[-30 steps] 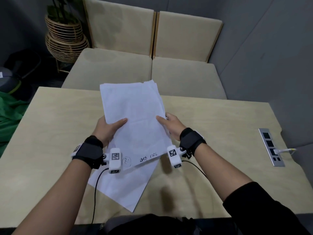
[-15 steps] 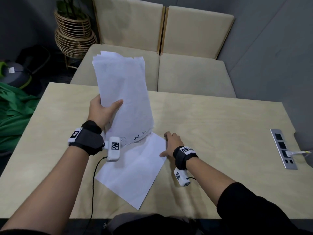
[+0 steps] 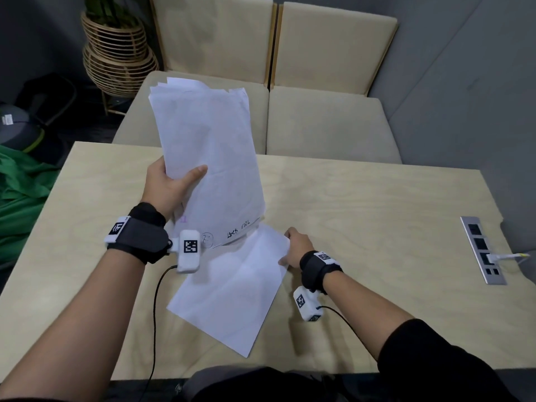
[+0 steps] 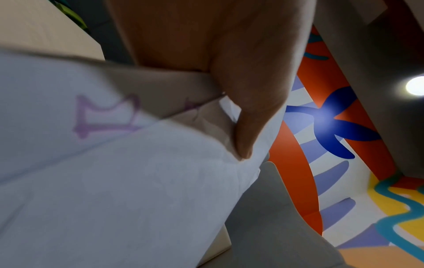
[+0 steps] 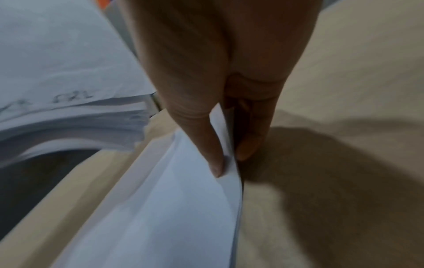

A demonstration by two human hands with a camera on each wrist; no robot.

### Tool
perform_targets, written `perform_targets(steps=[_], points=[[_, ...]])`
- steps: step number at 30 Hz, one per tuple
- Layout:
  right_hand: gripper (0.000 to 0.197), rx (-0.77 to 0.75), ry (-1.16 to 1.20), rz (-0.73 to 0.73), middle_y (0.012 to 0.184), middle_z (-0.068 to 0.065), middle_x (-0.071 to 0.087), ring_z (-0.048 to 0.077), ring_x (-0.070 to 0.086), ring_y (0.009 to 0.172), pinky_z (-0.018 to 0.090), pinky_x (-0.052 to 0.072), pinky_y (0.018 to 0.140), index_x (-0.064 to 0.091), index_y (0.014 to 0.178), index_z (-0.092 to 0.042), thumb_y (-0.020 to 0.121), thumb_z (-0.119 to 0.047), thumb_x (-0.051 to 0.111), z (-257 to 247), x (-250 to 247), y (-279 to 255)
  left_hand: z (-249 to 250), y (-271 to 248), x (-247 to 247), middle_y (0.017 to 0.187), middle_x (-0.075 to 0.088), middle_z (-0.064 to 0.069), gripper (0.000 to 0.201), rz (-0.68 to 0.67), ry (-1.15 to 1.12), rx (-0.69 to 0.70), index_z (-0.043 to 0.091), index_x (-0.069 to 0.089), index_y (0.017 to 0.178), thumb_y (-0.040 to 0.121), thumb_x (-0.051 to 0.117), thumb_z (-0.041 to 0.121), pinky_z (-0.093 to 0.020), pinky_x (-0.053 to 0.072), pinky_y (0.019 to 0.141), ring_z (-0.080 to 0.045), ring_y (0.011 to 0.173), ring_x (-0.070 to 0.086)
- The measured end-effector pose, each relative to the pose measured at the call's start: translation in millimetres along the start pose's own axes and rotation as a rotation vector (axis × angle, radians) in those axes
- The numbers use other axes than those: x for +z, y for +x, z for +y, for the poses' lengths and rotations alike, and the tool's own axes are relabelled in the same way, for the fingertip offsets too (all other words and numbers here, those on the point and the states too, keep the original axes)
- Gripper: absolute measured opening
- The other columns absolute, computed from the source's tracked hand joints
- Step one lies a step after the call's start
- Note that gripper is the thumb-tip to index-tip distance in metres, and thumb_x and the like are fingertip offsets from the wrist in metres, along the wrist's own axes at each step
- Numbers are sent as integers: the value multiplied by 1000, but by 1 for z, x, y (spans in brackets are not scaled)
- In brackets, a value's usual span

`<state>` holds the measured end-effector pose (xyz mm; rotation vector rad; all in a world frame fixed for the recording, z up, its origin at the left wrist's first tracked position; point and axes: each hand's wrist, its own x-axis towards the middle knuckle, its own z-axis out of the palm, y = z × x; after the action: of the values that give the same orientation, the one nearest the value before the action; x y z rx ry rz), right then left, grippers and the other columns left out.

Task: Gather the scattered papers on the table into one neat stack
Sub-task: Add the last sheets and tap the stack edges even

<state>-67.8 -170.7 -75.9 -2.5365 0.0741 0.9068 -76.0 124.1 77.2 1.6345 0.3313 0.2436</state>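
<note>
While my left hand (image 3: pixel 168 188) clamps the gathered stack of papers (image 3: pixel 208 158) upright above the table (image 3: pixel 377 216), thumb across its face, my right hand (image 3: pixel 295 248) pinches the far right corner of the last loose sheet (image 3: pixel 232 291), which lies flat just below the stack. I'd lift that corner slowly (one thin sheet buckles easily), slide it behind the stack, then tap the edges square on the table.

Table (image 3: pixel 362 227) in front of person; sofa (image 3: pixel 319 126) behind its far edge. Plant stand (image 3: pixel 116 59) left of sofa. Socket strip (image 3: pixel 481 249) set in table at right edge. Stack (image 3: pixel 208 158) held above table, left of centre, in left hand (image 3: pixel 165 187), thumb on its near face. Single sheet (image 3: pixel 237 288) lies on table below and nearer than stack. Right hand (image 3: pixel 295 248) at sheet's right corner, pinching its edge; corner lifted off table.
</note>
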Motion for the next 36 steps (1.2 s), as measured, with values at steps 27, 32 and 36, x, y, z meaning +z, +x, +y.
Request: perform_targets(steps=[27, 32, 36], points=[[65, 242, 1073, -354, 84, 2, 67, 20, 67, 72, 32, 55, 66, 67, 109, -14, 94, -69, 36, 86, -68, 15, -124, -51, 86, 127, 67, -6, 65, -335, 16, -668, 10, 57, 135, 78, 82, 26, -45, 56, 93, -28, 107, 68], [62, 171, 987, -360, 110, 13, 72, 28, 71, 104, 40, 58, 90, 66, 118, -8, 88, -62, 58, 82, -67, 11, -154, -54, 73, 119, 69, -3, 54, -64, 232, -601, 17, 62, 124, 76, 85, 28, -43, 56, 85, -29, 102, 67], [51, 103, 839, -330, 111, 5, 72, 20, 71, 97, 33, 59, 84, 67, 117, -7, 84, -45, 74, 72, -57, 11, -151, -53, 85, 130, 52, -7, 71, -89, 610, -468, 15, 53, 134, 74, 83, 37, -41, 49, 94, -29, 114, 55]])
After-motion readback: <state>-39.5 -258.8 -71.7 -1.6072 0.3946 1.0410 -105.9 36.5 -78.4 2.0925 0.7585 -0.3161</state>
